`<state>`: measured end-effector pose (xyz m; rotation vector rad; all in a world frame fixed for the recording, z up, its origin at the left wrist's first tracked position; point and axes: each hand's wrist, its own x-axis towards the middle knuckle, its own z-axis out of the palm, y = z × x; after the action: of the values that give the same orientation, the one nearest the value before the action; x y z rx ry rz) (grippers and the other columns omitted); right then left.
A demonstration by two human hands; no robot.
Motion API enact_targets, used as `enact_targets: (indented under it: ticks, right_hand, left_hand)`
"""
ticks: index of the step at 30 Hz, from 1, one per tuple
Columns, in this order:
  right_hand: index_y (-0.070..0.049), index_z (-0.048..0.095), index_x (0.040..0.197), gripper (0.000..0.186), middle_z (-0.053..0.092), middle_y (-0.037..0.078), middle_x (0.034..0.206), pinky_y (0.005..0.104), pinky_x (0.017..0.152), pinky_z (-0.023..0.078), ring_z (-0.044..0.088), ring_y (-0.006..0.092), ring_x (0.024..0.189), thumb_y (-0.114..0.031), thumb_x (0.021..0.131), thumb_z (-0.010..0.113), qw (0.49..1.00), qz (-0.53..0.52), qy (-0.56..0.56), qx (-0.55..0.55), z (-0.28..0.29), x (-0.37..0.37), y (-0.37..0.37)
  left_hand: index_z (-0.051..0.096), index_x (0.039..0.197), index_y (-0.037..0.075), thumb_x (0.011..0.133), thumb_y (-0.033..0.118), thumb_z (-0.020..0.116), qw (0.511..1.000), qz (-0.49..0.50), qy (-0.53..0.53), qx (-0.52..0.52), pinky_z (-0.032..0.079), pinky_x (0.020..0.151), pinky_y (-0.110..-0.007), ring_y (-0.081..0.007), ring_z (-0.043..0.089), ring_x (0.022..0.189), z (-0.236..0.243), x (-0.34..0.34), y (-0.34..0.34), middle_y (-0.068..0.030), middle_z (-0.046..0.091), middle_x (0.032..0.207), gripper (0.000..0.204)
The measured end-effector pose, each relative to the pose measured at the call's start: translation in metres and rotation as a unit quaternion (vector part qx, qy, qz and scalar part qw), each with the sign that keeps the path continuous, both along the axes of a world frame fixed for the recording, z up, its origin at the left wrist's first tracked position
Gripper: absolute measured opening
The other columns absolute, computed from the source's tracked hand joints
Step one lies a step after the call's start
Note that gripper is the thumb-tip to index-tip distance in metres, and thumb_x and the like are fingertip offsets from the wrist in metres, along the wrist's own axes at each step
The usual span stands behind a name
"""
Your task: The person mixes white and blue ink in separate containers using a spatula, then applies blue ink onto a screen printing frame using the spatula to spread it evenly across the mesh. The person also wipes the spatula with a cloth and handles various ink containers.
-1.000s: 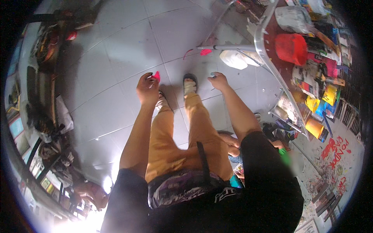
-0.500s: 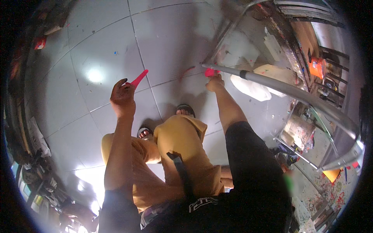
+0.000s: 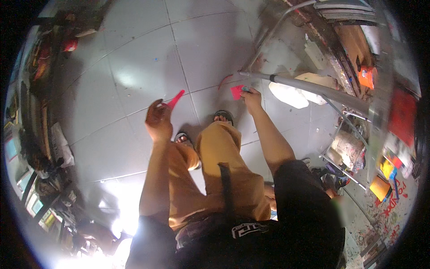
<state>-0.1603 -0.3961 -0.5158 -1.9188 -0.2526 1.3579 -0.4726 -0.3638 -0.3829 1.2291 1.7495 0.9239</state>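
My left hand [image 3: 157, 121] is closed round the broad end of a bright pink-red tapered piece [image 3: 177, 98], whose narrow tip points away to the right. Its exact kind does not show. Between the fingers of my right hand [image 3: 252, 99] is a flat, squarish pink-red piece [image 3: 236, 92], with a small greyish part beside the fingertips. That hand is just below the end of a grey metal tube [image 3: 309, 84] and apart from it. A thin red curved strip [image 3: 225, 80] lies on the floor close by.
Grey floor tiles [image 3: 143, 85] spread beneath me. White sacks or bags [image 3: 289, 95] lie under the tube at right. Farther right are an orange container [image 3: 367, 77] and a metal-framed rack [image 3: 345, 150]. Cluttered shelves [image 3: 42, 148] line the left side.
My right hand has drawn back from the tube's end, bringing the flat pink-red piece into clear view. My left hand still holds the tapered piece. The whole view has shifted slightly.
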Motion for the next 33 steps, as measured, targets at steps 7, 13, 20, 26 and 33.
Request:
enact_targets:
  ticks: [7,13,20,26,33]
  right_hand:
    - [-0.001,0.057,0.111,0.03,0.065,0.004,0.09,0.0249,0.063,0.044,0.057,0.011,0.072,-0.004,0.082,0.063,0.96,0.117,0.158,0.202,0.35,-0.086,-0.028]
    - [-0.002,0.061,0.101,0.026,0.066,0.012,0.091,0.0276,0.07,0.05,0.063,0.0183,0.075,-0.004,0.076,0.067,0.874,0.224,-0.263,0.342,0.52,-0.103,-0.077]
    - [-0.004,0.062,0.102,0.029,0.065,0.015,0.093,0.0344,0.07,0.052,0.064,0.0292,0.08,-0.003,0.072,0.065,0.796,0.183,-0.4,0.415,0.617,-0.059,-0.124]
    - [-0.002,0.056,0.115,0.039,0.065,0.019,0.094,0.0342,0.072,0.052,0.066,0.0297,0.08,-0.008,0.077,0.064,0.828,0.173,-0.325,0.423,0.641,0.013,-0.17]
    - [0.004,0.052,0.118,0.039,0.067,0.019,0.088,0.0295,0.063,0.053,0.066,0.0201,0.07,-0.004,0.081,0.062,0.907,0.026,-0.192,0.374,0.631,0.124,-0.223]
  left_hand:
    - [0.064,0.101,-0.001,0.083,0.0,0.061,0.987,-0.063,-0.137,-0.051,0.048,0.077,-0.025,-0.0123,0.06,0.085,0.218,0.025,-0.059,-0.0061,0.065,0.093,0.018]
    - [0.064,0.098,-0.006,0.084,-0.001,0.059,0.955,-0.1,-0.255,-0.117,0.048,0.082,-0.027,-0.0144,0.061,0.09,0.399,0.061,-0.085,-0.0104,0.066,0.097,0.016]
    - [0.066,0.097,-0.005,0.084,0.004,0.062,0.885,-0.161,-0.425,-0.099,0.046,0.08,-0.025,-0.0124,0.06,0.085,0.478,0.114,-0.114,-0.0097,0.067,0.093,0.016]
    - [0.063,0.101,-0.008,0.084,0.01,0.063,0.929,-0.193,-0.301,-0.092,0.048,0.08,-0.029,-0.0169,0.062,0.082,0.505,0.194,-0.144,-0.0115,0.066,0.093,0.025]
    - [0.063,0.098,-0.008,0.085,0.007,0.057,0.919,-0.23,-0.315,-0.054,0.048,0.079,-0.029,-0.017,0.062,0.081,0.491,0.276,-0.17,-0.0121,0.066,0.091,0.02]
